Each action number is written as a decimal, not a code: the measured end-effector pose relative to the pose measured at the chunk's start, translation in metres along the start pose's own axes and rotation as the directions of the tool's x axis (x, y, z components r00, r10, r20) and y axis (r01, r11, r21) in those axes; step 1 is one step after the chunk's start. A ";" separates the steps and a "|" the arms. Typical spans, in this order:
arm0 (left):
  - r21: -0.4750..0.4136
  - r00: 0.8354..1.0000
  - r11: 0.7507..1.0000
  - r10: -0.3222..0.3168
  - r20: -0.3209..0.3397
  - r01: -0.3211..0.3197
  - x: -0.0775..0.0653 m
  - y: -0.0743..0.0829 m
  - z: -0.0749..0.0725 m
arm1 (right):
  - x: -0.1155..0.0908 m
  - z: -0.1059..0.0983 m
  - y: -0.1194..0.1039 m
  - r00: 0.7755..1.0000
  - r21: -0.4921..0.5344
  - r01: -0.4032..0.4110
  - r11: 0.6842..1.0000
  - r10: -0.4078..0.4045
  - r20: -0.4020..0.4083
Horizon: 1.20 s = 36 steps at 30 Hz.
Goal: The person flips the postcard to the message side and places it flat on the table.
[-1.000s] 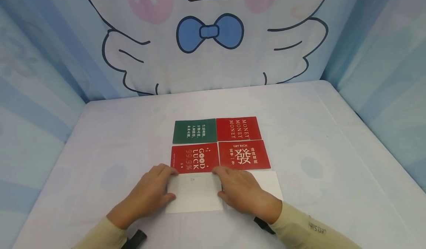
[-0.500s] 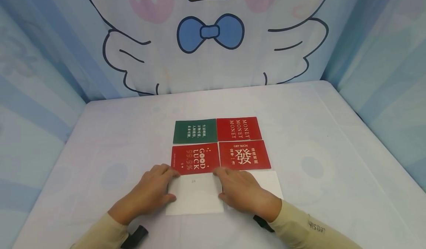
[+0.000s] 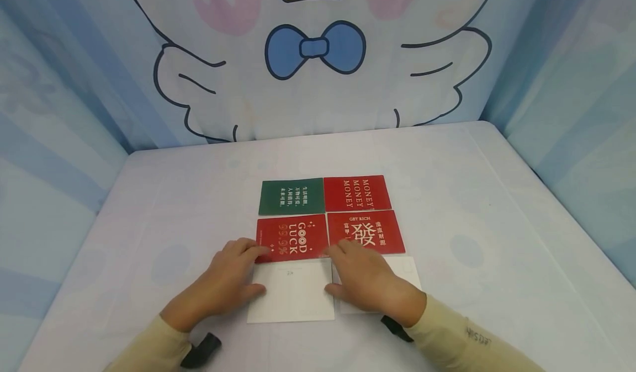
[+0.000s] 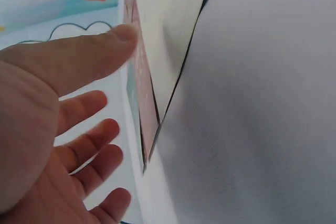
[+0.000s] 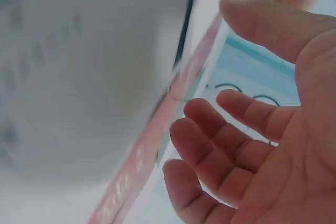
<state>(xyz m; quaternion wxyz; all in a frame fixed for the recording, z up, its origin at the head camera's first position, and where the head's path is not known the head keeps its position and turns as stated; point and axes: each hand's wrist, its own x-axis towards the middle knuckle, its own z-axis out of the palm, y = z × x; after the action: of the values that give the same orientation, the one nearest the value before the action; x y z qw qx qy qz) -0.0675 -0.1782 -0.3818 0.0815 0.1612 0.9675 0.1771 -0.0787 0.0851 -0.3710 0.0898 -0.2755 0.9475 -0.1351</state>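
Note:
A white card (image 3: pixel 292 297) lies flat on the table between the two hands, a small mark near its top edge. My left hand (image 3: pixel 221 281) hovers at its left side, fingertips over the lower left corner of a red "GOOD LUCK" card (image 3: pixel 290 235). On the other side, my right hand (image 3: pixel 365 278) hangs over a second white card (image 3: pixel 403 270) and the lower edge of a red "GET RICH" card (image 3: pixel 382 231). Both wrist views show spread, loosely bent fingers with nothing between them; the left thumb (image 4: pixel 97 56) appears beside the white card's edge.
Behind the lower red cards lie a green card (image 3: pixel 283 196) with white writing and a red "MONEY" card (image 3: pixel 356 192). The cards form two columns on a pale tablecloth (image 3: pixel 497 223). A cartoon curtain (image 3: pixel 313 101) closes off the back, and blue cloth hangs at both sides.
Both hands have come up off the left white card's edges, their fingertips shifting slightly away from me over the red cards. The right white card shows more. The cards keep their layout.

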 end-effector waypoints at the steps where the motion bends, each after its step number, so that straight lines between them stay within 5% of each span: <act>1: 0.005 1.000 1.000 0.005 -0.019 -0.005 0.002 -0.001 -0.001 | 0.002 -0.002 0.001 1.000 0.000 -0.001 1.000 0.001 -0.011; 7: 0.040 0.998 0.999 0.010 -0.060 -0.008 0.018 -0.009 -0.011 | 0.020 -0.011 0.011 1.000 -0.004 0.004 1.000 -0.004 -0.028; 17: 0.034 0.999 0.999 0.008 0.042 -0.009 0.041 -0.013 -0.008 | 0.048 -0.006 0.017 0.997 -0.017 -0.052 0.998 0.053 0.062; 28: 0.055 0.998 0.998 -0.014 0.057 0.011 0.049 -0.008 -0.006 | 0.052 -0.006 0.017 0.995 -0.059 -0.047 0.997 0.052 0.085; 36: -0.022 0.993 0.999 -0.029 0.118 0.031 0.051 -0.011 -0.012 | 0.053 -0.006 0.017 0.995 -0.085 -0.018 0.996 0.026 0.092</act>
<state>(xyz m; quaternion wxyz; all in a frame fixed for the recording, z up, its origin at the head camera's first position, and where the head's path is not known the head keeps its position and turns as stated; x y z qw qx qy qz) -0.1208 -0.1743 -0.3797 0.1428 0.1558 0.9612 0.1774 -0.1331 0.0714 -0.3755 0.1237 -0.2746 0.9501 -0.0811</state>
